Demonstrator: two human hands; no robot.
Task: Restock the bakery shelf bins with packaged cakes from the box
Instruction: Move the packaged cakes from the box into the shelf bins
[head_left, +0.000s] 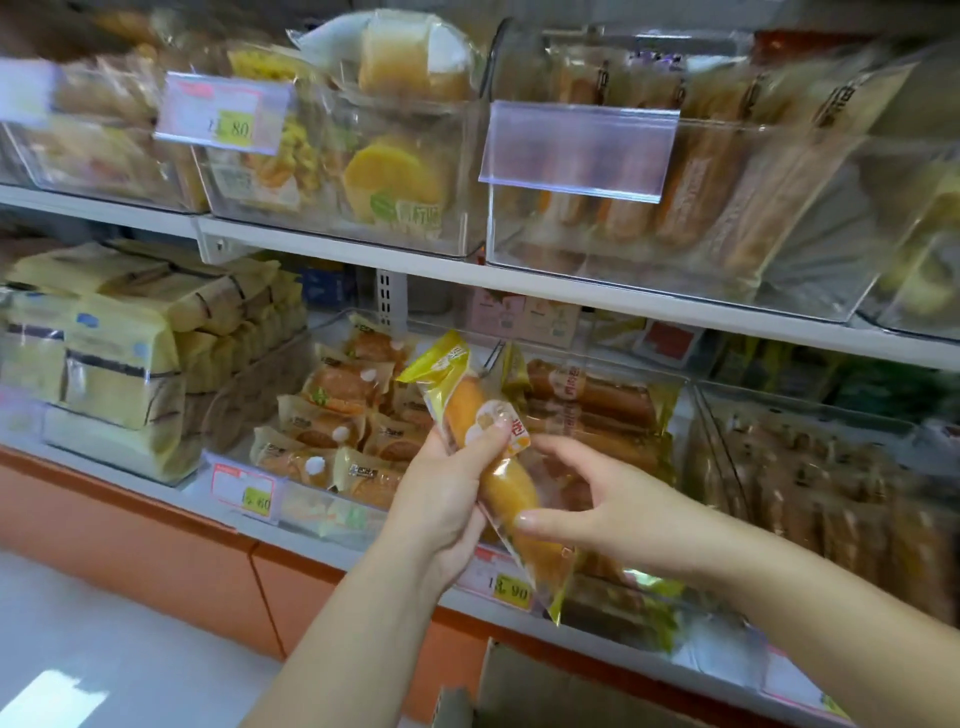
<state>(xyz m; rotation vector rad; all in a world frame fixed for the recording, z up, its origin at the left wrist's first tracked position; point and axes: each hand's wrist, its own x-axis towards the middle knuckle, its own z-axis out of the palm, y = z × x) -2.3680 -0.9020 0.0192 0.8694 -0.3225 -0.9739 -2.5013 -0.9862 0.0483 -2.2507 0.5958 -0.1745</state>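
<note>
Landmark: we place everything against the price tag reading 13.90 (508, 586) on the lower shelf edge.
Packaged cake (511, 486): 1 long golden cake in a clear and yellow wrapper. It is tilted, with its lower end just right of the tag and its upper end well above the tag, leaning left.
Left hand (441, 501): just above the tag, with fingers and thumb curled round the cake's middle.
Right hand (597, 504): above and right of the tag, fingers spread and loosely bent, clamped on nothing. We see its thumb tip touching the wrapper's lower half.
Bin of long cakes (670, 400): above the tag and behind the held cake. It is clear-walled and part filled with similar long packs.
Bin of small cakes (311, 499): left of the tag, stocked with short wrapped cakes.
Box (545, 691): below the tag, a brown cardboard flap. We cannot see inside it.
</note>
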